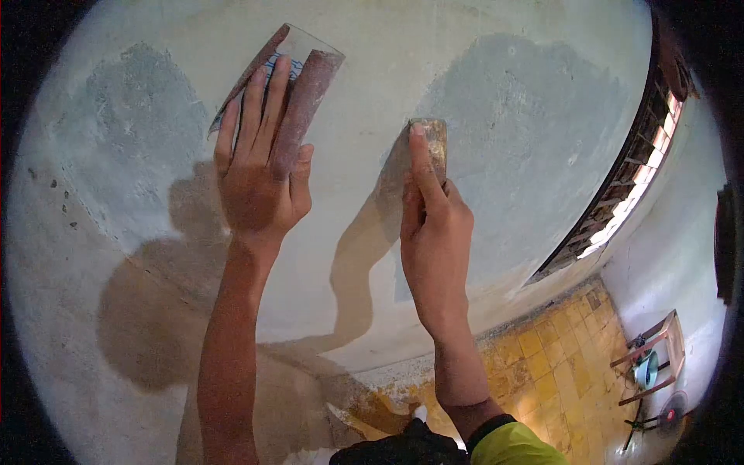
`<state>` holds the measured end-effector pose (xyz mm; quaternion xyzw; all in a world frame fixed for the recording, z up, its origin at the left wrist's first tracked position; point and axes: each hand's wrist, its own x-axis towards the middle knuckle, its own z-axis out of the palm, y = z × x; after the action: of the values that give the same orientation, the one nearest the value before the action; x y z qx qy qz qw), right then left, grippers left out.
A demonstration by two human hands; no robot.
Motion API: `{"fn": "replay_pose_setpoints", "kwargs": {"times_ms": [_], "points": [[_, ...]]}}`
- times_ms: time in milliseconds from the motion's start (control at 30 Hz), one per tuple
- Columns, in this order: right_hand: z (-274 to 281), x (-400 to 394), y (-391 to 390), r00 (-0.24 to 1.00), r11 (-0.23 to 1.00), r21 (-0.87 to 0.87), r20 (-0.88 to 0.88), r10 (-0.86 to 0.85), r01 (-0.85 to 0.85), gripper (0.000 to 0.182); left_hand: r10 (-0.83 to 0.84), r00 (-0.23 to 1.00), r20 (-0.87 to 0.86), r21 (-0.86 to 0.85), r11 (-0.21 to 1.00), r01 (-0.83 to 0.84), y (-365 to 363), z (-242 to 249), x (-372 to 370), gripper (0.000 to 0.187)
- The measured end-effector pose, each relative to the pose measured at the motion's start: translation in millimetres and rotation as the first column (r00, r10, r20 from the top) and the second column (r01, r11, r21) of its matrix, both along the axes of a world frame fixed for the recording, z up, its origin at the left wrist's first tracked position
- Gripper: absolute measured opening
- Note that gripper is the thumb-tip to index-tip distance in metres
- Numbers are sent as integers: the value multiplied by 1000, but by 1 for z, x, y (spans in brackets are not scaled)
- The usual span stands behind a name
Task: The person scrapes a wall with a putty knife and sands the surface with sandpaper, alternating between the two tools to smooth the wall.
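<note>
My left hand (260,174) lies over a sheet of brown sandpaper (306,108) on the wall (364,70), fingers stretched along it and thumb out to the side. Both long edges of the sheet curl up beside my fingers, and blue markings show on its back. To the right, my right hand (435,209) is closed on a putty knife (436,143) with a worn, stained blade. The index finger lies along the blade; the handle is hidden in my palm. Grey-blue patches (535,116) of filler mark the wall on both sides.
A dark-framed louvred window (620,186) is set in the wall at right. Below lies a yellow tiled floor (535,356). A wooden stool (670,345), a teal container (645,370) and a fan (673,411) stand at lower right.
</note>
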<state>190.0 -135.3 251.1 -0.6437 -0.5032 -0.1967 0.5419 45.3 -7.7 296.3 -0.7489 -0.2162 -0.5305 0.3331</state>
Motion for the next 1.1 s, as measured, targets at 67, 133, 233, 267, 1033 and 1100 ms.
{"fn": "replay_pose_setpoints", "kwargs": {"times_ms": [67,133,233,267,1033,1100], "points": [[-8,0,-1,1000,1000,-17,15,-12,12,55,-3,1000,-6,-15,1000,3,-1,1,-1,52],[-8,0,0,999,999,-17,26,-29,30,54,-13,1000,-15,-12,1000,12,-1,5,-1,52],[-4,2,1,1000,1000,-29,25,-3,3,54,-86,996,33,-5,996,87,2,0,1,52],[0,1,0,1000,1000,-21,24,-4,5,54,-67,998,23,12,998,66,3,-1,1,51],[5,-17,7,996,996,-76,-60,-59,54,61,-111,994,11,-19,994,112,1,0,0,53],[26,-18,6,991,994,-60,-93,-101,95,56,-68,998,11,4,998,68,-1,0,1,53]]}}
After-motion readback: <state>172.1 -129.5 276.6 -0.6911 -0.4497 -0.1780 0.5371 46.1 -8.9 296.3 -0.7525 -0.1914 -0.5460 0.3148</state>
